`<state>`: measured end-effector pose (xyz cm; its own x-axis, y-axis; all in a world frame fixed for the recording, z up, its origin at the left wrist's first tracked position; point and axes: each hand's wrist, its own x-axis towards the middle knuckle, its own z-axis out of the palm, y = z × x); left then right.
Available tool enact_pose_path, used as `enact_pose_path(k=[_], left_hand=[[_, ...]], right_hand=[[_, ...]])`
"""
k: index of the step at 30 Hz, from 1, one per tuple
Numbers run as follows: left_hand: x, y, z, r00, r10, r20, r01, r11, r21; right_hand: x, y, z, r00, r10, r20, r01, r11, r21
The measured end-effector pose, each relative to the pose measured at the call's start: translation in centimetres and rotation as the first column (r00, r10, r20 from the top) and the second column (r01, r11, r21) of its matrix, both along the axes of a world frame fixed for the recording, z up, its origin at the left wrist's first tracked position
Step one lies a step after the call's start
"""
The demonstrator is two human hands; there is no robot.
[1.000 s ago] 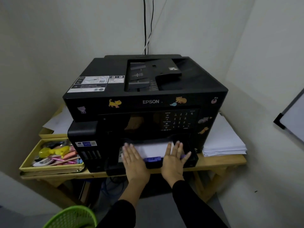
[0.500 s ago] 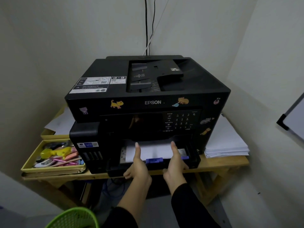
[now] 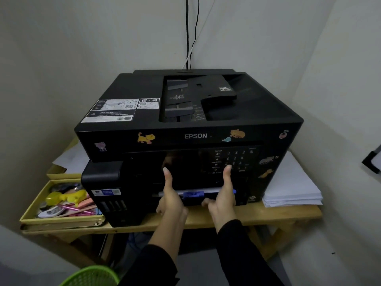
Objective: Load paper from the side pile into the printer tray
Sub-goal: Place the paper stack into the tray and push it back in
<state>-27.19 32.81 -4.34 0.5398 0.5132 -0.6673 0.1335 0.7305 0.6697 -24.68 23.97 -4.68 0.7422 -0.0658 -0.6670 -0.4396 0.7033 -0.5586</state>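
A yellow tray (image 3: pixel 61 221) of stationery sits on the wooden table (image 3: pixel 268 214). A green basket (image 3: pixel 92 275) stands below. Cables (image 3: pixel 187 27) run up the wall.

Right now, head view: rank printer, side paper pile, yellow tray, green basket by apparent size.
1. Epson printer.
2. yellow tray, side paper pile: about alike, both partly hidden.
3. green basket: smallest shown, but cropped by the frame.

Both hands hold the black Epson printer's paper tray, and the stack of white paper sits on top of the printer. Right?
No: the head view shows the stack of white paper on the wooden table, right of the black Epson printer. Left hand and right hand do hold the paper tray.
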Motion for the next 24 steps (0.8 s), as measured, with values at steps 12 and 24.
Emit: enact_pose_path(k=[12,24], left_hand=[[1.3,0.3,-1.2,0.991,0.019,0.136,-0.019,1.0,0.003],[1.6,0.5,-1.8,0.975,-0.071,0.209,0.069,0.997,0.016]], right_hand=[[1.7,0.1,-0.5,0.994,-0.028,0.107,0.02,0.997,0.07],[2.4,0.1,-2.3,0.99,0.041,0.134,-0.041,0.999,-0.001]])
